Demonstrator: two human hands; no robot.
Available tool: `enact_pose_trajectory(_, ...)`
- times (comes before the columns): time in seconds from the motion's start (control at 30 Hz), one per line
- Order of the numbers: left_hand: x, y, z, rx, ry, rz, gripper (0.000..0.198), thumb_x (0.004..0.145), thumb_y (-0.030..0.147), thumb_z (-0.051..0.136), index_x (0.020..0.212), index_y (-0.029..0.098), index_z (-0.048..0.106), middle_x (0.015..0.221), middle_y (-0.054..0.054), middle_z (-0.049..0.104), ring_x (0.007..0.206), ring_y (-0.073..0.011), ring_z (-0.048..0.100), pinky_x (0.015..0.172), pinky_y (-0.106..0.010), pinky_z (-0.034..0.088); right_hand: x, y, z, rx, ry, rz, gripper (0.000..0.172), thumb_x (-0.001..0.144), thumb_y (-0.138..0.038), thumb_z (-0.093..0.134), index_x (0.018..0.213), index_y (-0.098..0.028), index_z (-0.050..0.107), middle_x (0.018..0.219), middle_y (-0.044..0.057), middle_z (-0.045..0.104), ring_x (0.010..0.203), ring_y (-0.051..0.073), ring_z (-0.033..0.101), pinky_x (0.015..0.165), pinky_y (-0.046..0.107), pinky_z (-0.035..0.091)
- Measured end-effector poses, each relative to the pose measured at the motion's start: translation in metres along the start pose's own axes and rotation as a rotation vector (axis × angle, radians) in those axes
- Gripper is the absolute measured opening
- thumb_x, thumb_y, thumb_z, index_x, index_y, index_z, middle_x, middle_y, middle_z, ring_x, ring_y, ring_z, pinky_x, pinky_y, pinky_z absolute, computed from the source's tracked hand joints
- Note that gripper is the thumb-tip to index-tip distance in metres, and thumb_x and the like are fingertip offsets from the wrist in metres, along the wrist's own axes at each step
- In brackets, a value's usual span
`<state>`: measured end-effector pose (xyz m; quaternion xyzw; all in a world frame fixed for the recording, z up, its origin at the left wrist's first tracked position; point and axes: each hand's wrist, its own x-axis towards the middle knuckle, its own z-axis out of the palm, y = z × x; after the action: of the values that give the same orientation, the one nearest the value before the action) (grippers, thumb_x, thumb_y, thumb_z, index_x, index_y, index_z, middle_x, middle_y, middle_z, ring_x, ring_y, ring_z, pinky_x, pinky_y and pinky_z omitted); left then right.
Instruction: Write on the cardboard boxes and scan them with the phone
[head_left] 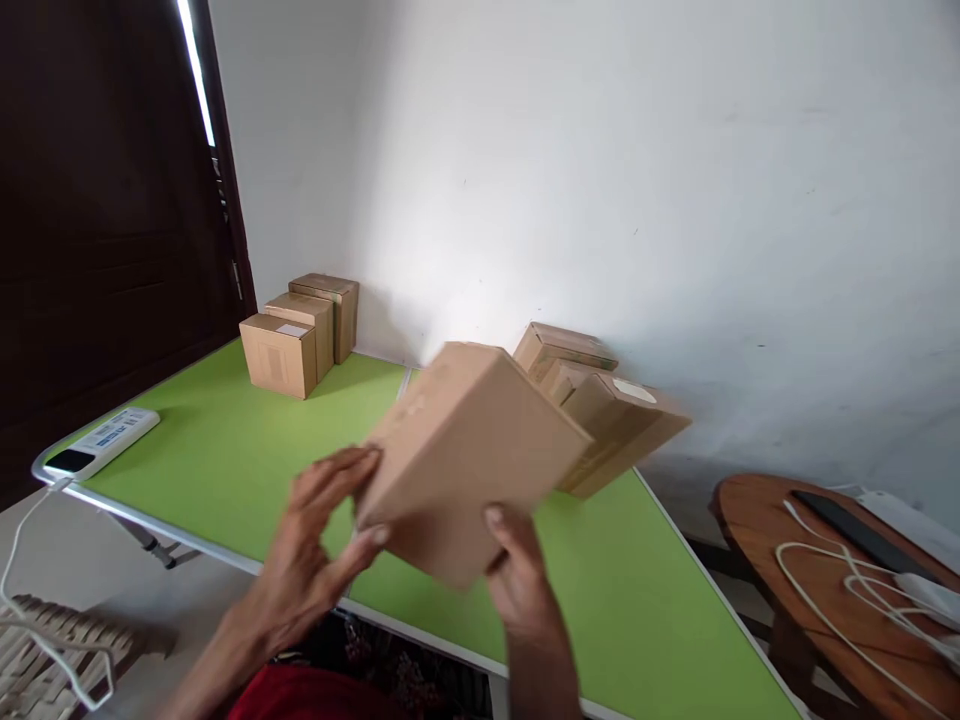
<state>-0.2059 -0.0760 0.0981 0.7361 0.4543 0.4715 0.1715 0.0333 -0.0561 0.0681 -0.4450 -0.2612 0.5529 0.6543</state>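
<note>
Carton (480, 460) held by left fingers (337, 475) and right fingers (514, 538) partly hides boxes (619, 425) behind.

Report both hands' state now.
Left hand: at the left corner of the cardboard box; can't tell if it grips.
Right hand: closed on the same box at its lower right edge.

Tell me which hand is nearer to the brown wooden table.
Right. The right hand, holding the box, is left of the brown wooden table; the left hand is farther away, at the box's left side.
</note>
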Motion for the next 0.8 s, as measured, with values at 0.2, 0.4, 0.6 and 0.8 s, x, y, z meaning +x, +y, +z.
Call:
enact_pose_trajectory(0.2,0.040,0.023,0.140,-0.386,-0.517,-0.052,0.079,0.093,0.051,0.076,0.162,0.020,0.051,0.166,-0.014,0.052,0.151,-0.0362,0.051,0.128,-0.055,0.044,0.008,-0.051,-0.152,-0.240,0.259,-0.212,0.086,0.057,-0.052,0.097,0.135,-0.030,0.066,0.122,0.007,0.078,0.125,0.035,0.065,0.112,0.054,0.048)
enact_pose_trajectory(0.4,0.040,0.022,0.267,-0.407,-0.643,-0.089,0.088,0.087,0.044,0.075,0.162,0.010,0.045,0.169,-0.022,0.042,0.156,-0.0408,0.042,0.131,-0.055,0.039,0.032,-0.074,-0.228,-0.555,0.321,-0.206,0.094,0.050,-0.045,0.095,0.138,-0.030,0.066,0.135,0.008,0.074,0.142,0.042,0.055,0.127,0.054,0.035)
enact_pose_trajectory(0.6,0.058,0.012,0.319,-0.323,-0.642,-0.137,0.071,0.091,0.030,0.066,0.155,0.004,0.048,0.168,-0.025,0.039,0.155,-0.0399,0.044,0.131,-0.050,0.039,0.074,-0.072,-0.239,-0.639,0.285,-0.281,0.100,0.055,-0.051,0.091,0.147,-0.030,0.057,0.144,0.010,0.069,0.146,0.040,0.053,0.126,0.053,0.036)
enact_pose_trajectory(0.8,0.077,0.023,0.332,-0.235,-0.664,-0.217,0.051,0.093,0.029,0.064,0.139,0.009,0.062,0.156,-0.024,0.052,0.134,-0.0428,0.063,0.119,-0.059,0.050,0.085,-0.057,-0.256,-0.742,0.382,-0.303,0.076,0.062,-0.060,0.086,0.133,-0.034,0.071,0.131,0.010,0.075,0.139,0.045,0.058,0.119,0.060,0.044)
